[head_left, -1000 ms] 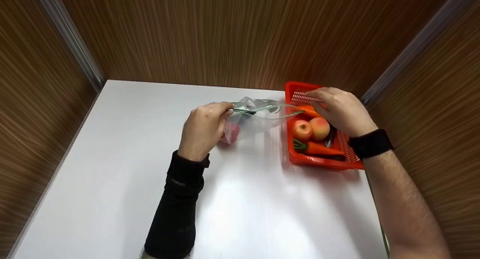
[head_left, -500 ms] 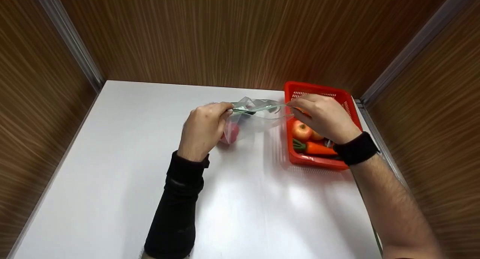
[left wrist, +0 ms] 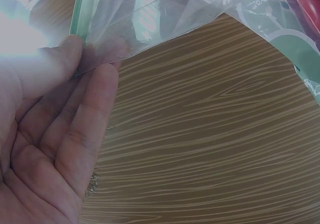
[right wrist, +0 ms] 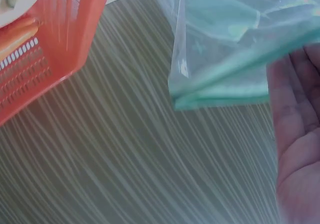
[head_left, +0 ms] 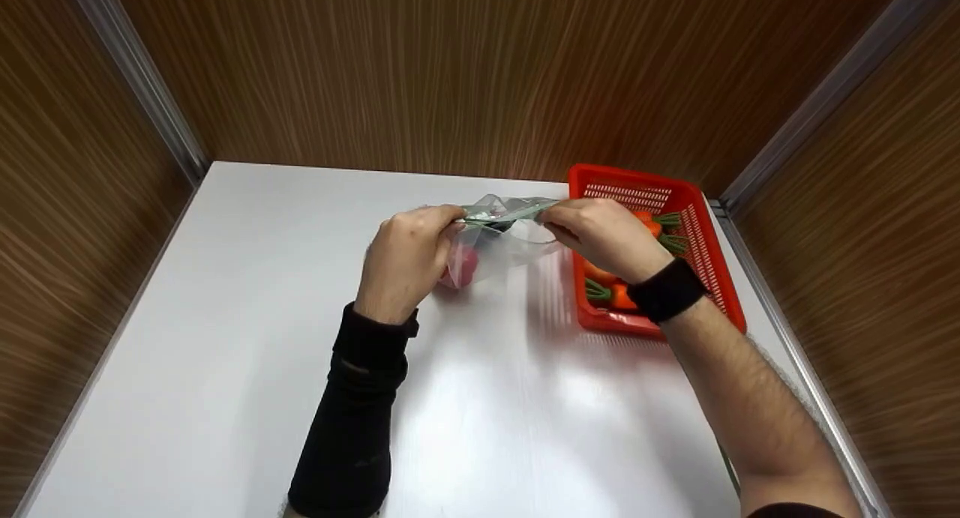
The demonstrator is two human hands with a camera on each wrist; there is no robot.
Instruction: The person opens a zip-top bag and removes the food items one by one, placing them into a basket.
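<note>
Fingers of both hands pinch clear zip bag (head_left: 504, 237) top edge, left hand (head_left: 406, 257), right hand (head_left: 600, 235).

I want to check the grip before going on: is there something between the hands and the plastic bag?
Nothing visible. The left hand pinches the bag at its left top edge, and the right hand pinches the right top edge. The basket with carrots sits apart, right of the bag.

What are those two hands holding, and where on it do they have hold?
A clear plastic bag: the left hand pinches one end of its green top edge, the right hand the other.
</note>
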